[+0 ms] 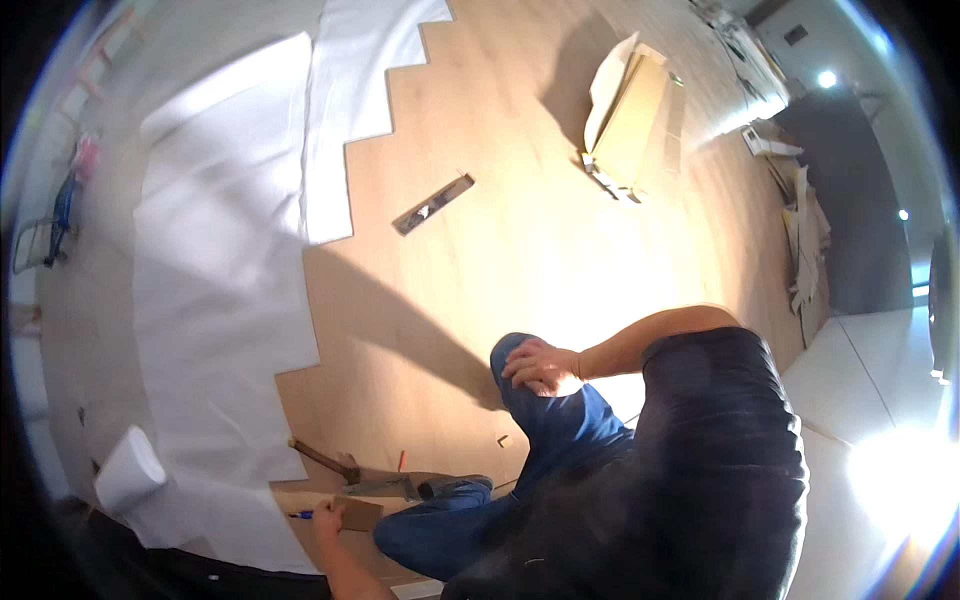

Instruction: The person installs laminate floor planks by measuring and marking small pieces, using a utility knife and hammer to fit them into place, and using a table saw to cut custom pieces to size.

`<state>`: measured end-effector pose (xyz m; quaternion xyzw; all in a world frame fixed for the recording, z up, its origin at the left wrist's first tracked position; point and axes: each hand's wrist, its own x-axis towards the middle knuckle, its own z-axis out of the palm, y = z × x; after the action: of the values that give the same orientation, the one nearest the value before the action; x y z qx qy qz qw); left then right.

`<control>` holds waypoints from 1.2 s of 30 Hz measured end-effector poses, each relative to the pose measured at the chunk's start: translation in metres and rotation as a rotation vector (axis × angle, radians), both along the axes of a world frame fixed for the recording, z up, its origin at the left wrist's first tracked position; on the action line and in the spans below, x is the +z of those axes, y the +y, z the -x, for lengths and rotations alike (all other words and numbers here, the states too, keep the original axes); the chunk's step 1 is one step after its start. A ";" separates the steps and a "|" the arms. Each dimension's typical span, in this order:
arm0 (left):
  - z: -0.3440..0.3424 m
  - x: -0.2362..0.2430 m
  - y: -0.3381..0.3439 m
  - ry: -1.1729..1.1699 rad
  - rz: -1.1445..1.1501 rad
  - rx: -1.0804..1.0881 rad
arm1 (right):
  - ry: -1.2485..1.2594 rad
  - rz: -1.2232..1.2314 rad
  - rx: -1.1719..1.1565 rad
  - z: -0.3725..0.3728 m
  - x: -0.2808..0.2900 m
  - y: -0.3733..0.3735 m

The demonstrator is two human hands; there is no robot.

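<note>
My left hand point(327, 519) is low at the left, its fingers closed round a slim blue pen-like tool point(301, 515) whose tip points left. Against that hand, on its right, is a small brown piece of board point(361, 515); whether the fingers also grip it is hard to see. My right hand point(545, 368) rests on my bent knee in blue jeans, fingers lying over it, holding nothing. Just beyond the left hand lie a wooden-handled hammer point(322, 459), a grey metal piece point(380, 488) and a thin red stick point(402, 460).
Wood-look planks point(420, 330) end in a stepped edge against white underlay point(220, 320). A long dark level-like tool point(433, 205) lies on the planks. Farther off is an opened cardboard package point(633, 120). A white roll point(130, 475) sits at the left; a bright lamp point(905, 490) glares at the right.
</note>
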<state>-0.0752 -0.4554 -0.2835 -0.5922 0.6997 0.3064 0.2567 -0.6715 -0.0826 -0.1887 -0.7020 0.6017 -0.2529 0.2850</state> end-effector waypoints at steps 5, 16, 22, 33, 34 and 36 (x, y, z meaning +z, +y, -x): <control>0.254 0.112 -0.061 0.027 -0.058 -0.422 | -0.138 -0.265 -0.277 -0.031 -0.004 0.023; 0.419 0.235 -0.087 0.060 -0.064 -0.661 | -0.312 -0.829 -0.569 0.071 0.039 0.028; 0.484 0.228 -0.067 0.038 -0.088 -0.376 | 0.157 -0.644 -0.820 0.288 0.019 0.148; 0.992 0.217 -0.195 0.623 0.048 -0.088 | -0.511 -1.026 -1.655 0.524 0.128 0.167; 1.063 0.226 -0.222 0.727 -0.037 -0.142 | -0.498 -1.008 -1.634 0.551 0.124 0.151; 1.214 0.267 -0.245 0.741 -0.068 -0.184 | -0.463 -0.964 -1.657 0.624 0.122 0.133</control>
<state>-1.2892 -0.7006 -0.0162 -0.3673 0.7847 0.4983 0.0322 -1.2952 0.0509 -0.0667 0.1996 0.8713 -0.2314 0.3841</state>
